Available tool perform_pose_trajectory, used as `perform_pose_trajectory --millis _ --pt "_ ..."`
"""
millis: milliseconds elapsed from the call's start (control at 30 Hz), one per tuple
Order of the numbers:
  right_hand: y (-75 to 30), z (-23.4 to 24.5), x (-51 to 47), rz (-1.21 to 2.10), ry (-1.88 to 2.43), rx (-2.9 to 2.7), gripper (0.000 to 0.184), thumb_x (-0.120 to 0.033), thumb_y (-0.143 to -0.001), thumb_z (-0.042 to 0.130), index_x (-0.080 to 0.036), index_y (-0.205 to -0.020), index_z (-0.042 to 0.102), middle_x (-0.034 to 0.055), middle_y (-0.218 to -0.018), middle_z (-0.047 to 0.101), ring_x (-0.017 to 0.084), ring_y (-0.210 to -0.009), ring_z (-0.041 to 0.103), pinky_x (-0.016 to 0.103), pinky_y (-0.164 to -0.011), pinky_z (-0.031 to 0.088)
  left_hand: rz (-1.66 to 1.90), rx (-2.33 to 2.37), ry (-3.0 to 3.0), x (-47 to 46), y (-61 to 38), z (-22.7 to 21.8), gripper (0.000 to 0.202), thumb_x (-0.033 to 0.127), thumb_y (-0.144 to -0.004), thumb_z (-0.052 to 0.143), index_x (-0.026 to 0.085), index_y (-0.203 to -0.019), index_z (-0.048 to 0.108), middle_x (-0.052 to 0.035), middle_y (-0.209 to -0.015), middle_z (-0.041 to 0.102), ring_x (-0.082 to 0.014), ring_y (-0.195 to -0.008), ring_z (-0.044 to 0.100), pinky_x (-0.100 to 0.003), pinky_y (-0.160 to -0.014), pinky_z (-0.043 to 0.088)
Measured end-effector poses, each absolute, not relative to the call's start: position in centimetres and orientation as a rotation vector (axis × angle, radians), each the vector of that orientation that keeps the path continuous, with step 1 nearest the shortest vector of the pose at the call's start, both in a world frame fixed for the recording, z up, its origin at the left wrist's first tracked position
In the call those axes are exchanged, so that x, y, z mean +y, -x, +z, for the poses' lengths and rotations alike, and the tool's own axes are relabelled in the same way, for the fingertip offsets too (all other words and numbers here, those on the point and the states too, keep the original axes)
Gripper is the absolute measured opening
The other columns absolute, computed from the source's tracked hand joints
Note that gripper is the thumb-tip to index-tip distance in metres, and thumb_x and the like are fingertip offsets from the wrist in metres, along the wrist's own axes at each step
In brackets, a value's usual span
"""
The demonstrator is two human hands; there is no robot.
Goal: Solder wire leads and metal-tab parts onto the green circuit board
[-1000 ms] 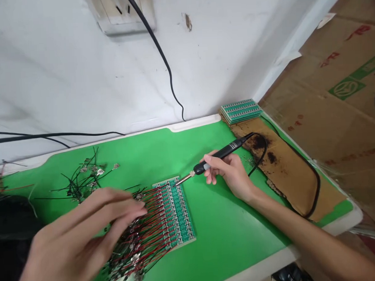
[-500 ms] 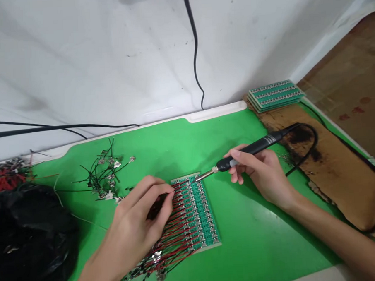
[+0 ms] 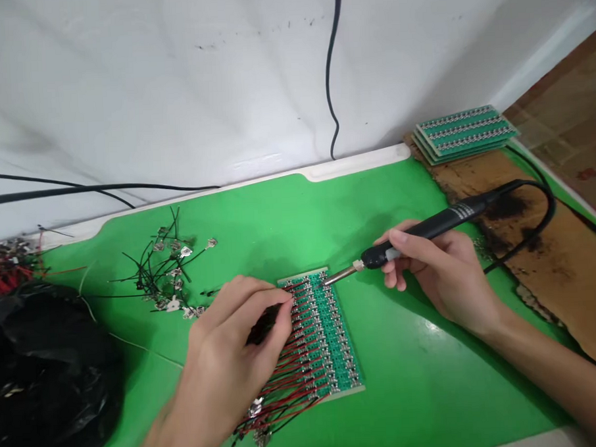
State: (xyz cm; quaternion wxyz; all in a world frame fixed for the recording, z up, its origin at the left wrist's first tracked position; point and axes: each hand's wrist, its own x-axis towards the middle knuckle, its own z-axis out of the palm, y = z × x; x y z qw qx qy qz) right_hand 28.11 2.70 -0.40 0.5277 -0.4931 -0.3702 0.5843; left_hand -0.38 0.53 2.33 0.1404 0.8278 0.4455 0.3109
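A green circuit board panel lies on the green mat, with several red and black wires running off its left side. My left hand rests on those wires, fingers curled and pinched at the board's upper left edge. My right hand grips a black soldering iron like a pen. Its metal tip touches the board's top edge.
Loose black wires with metal tabs lie at the mat's left. A black bag sits at the far left beside red wires. A stack of green boards rests on scorched cardboard at the right. Cables hang on the white wall.
My left hand went from flat over the wires to a pinch at the board's left edge. The view shifted, so everything sits further right. The iron tip stays at the board's top.
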Motion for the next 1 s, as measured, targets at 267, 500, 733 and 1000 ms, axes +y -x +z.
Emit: perform_pose_trajectory --millis 267,500,733,1000 --pt "-28.17 -0.47 2.46 1.38 1.191 -0.92 0.038 -0.054 -0.087 0.099 -0.018 -0.084 0.087 0.0038 -0.067 0.077 0.014 -0.051 0.073 0.019 -0.045 0.059 0.877 1.271 -2.562 -0.16 -0.2 2.27 0.011 0.008 -0.107 0.07 0.018 -0.111 0.07 0.0015 -0.102 0.075 -0.0121 -0.088 0.066 -0.032 -0.089 0.055" --pt "-28.09 -0.47 2.48 1.374 1.195 -0.936 0.038 -0.055 -0.088 0.099 -0.019 -0.085 0.086 0.0031 -0.067 0.077 0.014 -0.052 0.073 0.019 -0.045 0.059 0.885 1.205 -2.59 -0.04 0.04 1.95 0.016 0.004 -0.104 0.073 0.017 -0.114 0.07 0.0004 -0.103 0.073 -0.0128 -0.089 0.063 -0.033 -0.089 0.056" --pt "-27.92 -0.43 2.63 1.373 1.193 -0.944 0.039 -0.055 -0.089 0.098 -0.019 -0.085 0.086 0.0031 -0.067 0.077 0.013 -0.052 0.073 0.018 -0.045 0.059 0.912 1.166 -2.579 0.29 0.0 1.95 0.016 0.004 -0.104 0.072 0.016 -0.113 0.069 -0.0002 -0.103 0.073 -0.0119 -0.086 0.065 -0.031 -0.086 0.058" --pt "-28.0 -0.37 2.55 1.377 1.195 -0.934 0.038 -0.054 -0.088 0.099 -0.019 -0.085 0.086 0.0035 -0.067 0.077 0.014 -0.052 0.073 0.019 -0.045 0.059 0.905 1.158 -2.565 0.38 0.06 1.68 0.016 0.004 -0.105 0.071 0.018 -0.113 0.069 -0.0003 -0.103 0.072 -0.0117 -0.085 0.065 -0.031 -0.082 0.059"
